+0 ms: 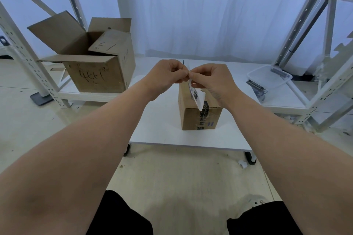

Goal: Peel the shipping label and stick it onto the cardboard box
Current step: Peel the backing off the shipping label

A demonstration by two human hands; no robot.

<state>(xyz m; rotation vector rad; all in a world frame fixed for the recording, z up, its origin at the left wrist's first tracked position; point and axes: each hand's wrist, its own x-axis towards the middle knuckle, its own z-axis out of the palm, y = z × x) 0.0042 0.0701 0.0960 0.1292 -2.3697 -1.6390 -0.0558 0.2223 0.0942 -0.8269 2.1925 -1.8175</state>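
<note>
A small sealed cardboard box with dark printed tape stands on a low white table. Above it, my left hand and my right hand meet at the fingertips. Both pinch the top edge of a white shipping label, which hangs down in front of the box's top with a lower corner curling. The part of the label inside my fingers is hidden. I cannot tell whether the backing has separated from the sticker.
A large open cardboard box with handwriting sits on the low rack shelf at the left. A clear plastic tub with metal parts lies at the right. White rack uprights flank both sides, with a shelf overhead. My knees show at the bottom.
</note>
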